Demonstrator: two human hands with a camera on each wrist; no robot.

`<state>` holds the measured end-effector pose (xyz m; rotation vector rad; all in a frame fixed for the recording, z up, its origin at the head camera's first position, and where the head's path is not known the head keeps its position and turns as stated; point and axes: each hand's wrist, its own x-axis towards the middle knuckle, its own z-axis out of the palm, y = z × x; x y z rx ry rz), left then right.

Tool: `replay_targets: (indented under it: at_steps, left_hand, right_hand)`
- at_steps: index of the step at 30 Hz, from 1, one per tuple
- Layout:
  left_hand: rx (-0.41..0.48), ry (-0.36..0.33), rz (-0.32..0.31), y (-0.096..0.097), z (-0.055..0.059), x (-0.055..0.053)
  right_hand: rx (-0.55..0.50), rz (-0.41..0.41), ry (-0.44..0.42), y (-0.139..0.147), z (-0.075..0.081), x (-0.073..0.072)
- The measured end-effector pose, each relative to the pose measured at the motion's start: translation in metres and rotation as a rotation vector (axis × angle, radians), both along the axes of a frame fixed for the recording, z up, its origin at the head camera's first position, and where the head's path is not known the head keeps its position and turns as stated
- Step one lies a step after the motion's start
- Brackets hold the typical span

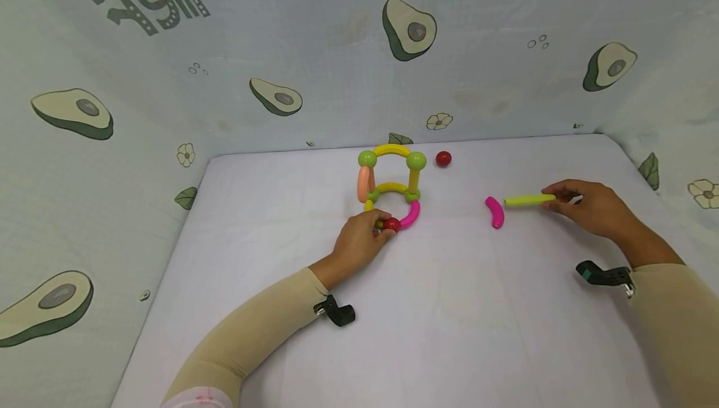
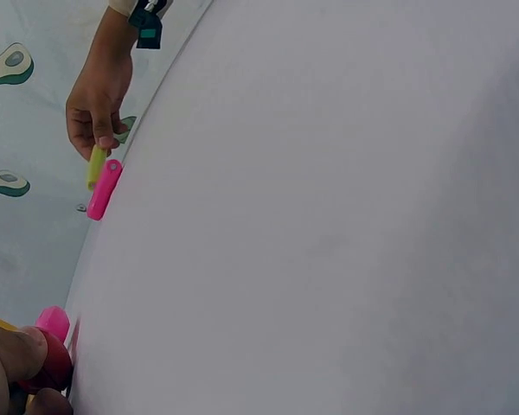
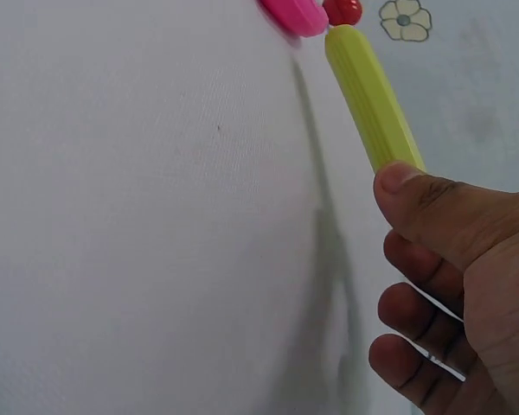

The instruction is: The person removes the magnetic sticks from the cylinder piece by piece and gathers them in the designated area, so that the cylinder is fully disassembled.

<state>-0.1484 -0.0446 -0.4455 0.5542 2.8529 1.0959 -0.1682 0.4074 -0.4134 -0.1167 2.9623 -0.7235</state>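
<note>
My left hand (image 1: pixel 361 242) pinches a red ball (image 1: pixel 392 224) at the near side of a toy frame built of rods and balls. That frame has green balls (image 1: pixel 416 161), yellow rods (image 1: pixel 392 150), an orange curved piece (image 1: pixel 364 184) and a pink curved rod (image 1: pixel 412 214) that meets the red ball. My right hand (image 1: pixel 595 208) holds one end of a straight yellow-green rod (image 1: pixel 529 199) between thumb and fingers; its free end points left in the head view. Just beyond that end is a loose pink curved rod (image 1: pixel 495 213). The right wrist view shows the yellow-green rod (image 3: pixel 372 95) close up.
A second red ball (image 1: pixel 443 158) lies on the white table (image 1: pixel 449 320) to the right of the toy frame. Behind the table hangs a cloth printed with avocados (image 1: pixel 409 29). Both wrists carry black camera mounts (image 1: pixel 603 274).
</note>
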Motion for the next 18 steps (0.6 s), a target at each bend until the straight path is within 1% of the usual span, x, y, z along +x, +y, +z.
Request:
replay_targets:
  at_steps: [6, 14, 18]
  left_hand:
    - [0.0, -0.005, 0.001, 0.0, 0.0, 0.0]
    - [0.0, 0.008, -0.003, 0.0, 0.0, 0.0]
    - [0.003, 0.011, -0.012, -0.001, -0.001, -0.001]
  right_hand:
    - [0.01, -0.007, -0.007, 0.004, -0.005, -0.001]
    - [0.025, -0.014, -0.02, 0.006, -0.01, -0.002]
    - [0.03, -0.017, -0.041, 0.006, -0.013, -0.003]
